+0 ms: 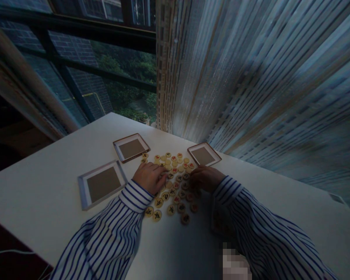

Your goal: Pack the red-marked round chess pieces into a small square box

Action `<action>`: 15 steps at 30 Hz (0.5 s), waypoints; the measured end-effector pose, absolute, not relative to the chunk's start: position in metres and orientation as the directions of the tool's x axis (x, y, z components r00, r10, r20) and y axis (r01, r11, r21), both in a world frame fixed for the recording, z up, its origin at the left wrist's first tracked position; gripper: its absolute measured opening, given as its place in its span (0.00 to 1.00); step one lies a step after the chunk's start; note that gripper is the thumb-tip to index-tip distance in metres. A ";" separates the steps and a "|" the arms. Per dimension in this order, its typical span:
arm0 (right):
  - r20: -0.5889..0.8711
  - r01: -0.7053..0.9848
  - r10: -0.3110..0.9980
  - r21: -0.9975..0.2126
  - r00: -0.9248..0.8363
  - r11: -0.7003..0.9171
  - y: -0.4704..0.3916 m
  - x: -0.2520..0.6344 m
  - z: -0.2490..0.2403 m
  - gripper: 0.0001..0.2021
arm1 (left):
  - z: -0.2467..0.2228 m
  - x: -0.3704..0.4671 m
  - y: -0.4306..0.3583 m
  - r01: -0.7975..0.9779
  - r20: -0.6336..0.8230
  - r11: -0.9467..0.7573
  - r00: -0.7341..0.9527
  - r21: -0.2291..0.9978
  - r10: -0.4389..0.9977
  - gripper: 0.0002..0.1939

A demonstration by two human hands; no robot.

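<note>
On the white table (61,167), a larger shallow tray (103,182) and a smaller tray (131,148) are set leftmost. Scattered xiangqi pieces (172,191) are spread between the curled left hand (150,177) and shadowed right hand (207,179), beyond which a third tray (204,154) is placed. Whether any piece is pinched by either cannot be told.

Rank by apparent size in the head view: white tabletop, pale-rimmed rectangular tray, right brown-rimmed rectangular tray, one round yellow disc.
1. White tabletop
2. Pale-rimmed rectangular tray
3. Right brown-rimmed rectangular tray
4. Round yellow disc
Nearness may enlarge the pale-rimmed tray.
</note>
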State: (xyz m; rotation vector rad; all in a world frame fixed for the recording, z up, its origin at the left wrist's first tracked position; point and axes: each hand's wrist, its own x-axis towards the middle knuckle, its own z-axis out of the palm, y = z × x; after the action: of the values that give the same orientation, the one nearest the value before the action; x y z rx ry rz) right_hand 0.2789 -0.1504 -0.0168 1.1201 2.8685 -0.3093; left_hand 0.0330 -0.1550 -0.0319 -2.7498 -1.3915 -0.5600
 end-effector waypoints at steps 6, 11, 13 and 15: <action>-0.175 0.712 0.690 -0.138 -0.702 0.689 -0.152 0.277 -0.012 0.08 | -0.032 0.034 -0.156 0.776 0.305 -0.609 0.547 0.166 0.780 0.14; -0.230 0.745 0.712 -0.120 -0.664 0.656 -0.155 0.273 -0.006 0.07 | -0.031 0.035 -0.157 0.779 0.288 -0.605 0.548 0.165 0.785 0.14; -0.236 0.757 0.722 -0.124 -0.651 0.642 -0.155 0.271 -0.005 0.07 | -0.031 0.035 -0.157 0.784 0.278 -0.601 0.549 0.155 0.788 0.14; -0.219 0.774 0.743 -0.142 -0.632 0.617 -0.155 0.271 -0.008 0.06 | -0.030 0.035 -0.157 0.784 0.275 -0.602 0.552 0.152 0.787 0.14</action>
State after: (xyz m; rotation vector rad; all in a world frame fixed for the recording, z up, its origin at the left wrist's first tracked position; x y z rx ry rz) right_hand 0.2712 -0.1550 -0.0079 1.2733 2.6984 -0.3361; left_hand 0.0351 -0.1572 -0.0305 -2.7773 -1.4063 -0.5018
